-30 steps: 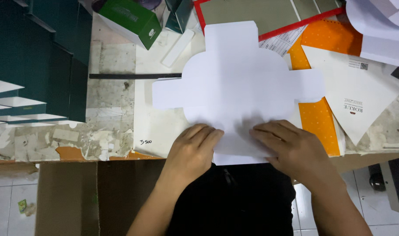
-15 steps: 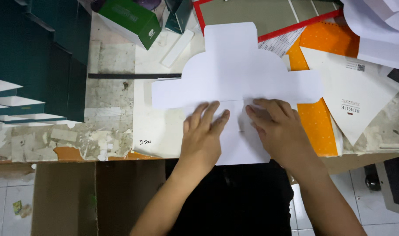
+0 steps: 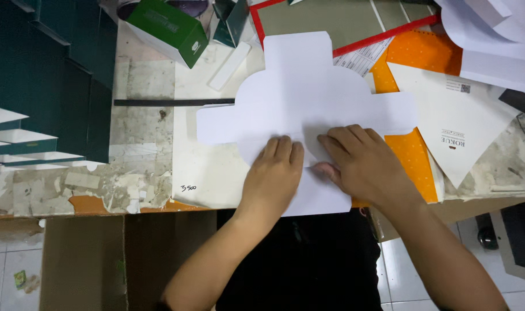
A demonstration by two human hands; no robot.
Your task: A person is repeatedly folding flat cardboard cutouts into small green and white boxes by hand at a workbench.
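A white die-cut card sheet (image 3: 308, 98), shaped like a cross with rounded shoulders, lies flat on the worn worktable (image 3: 147, 144). My left hand (image 3: 274, 173) presses flat on its lower middle, fingers together and pointing away from me. My right hand (image 3: 363, 164) lies just to the right of it, fingers spread over the sheet and the thumb tucked against the card. Both palms cover the sheet's lower flap, which sticks out over the table's near edge.
A green box (image 3: 170, 26) lies at the back left beside dark teal folded boxes (image 3: 44, 86). Orange card (image 3: 415, 155), a white triangular sheet (image 3: 452, 126) and white paper stacks sit at the right. A red-edged grey board (image 3: 337, 20) lies behind. A black strip (image 3: 170, 102) crosses the table.
Both hands have slid away from me up the sheet, from its lower edge toward its middle, and the fingers have come closer together. The sheet has stayed in place.
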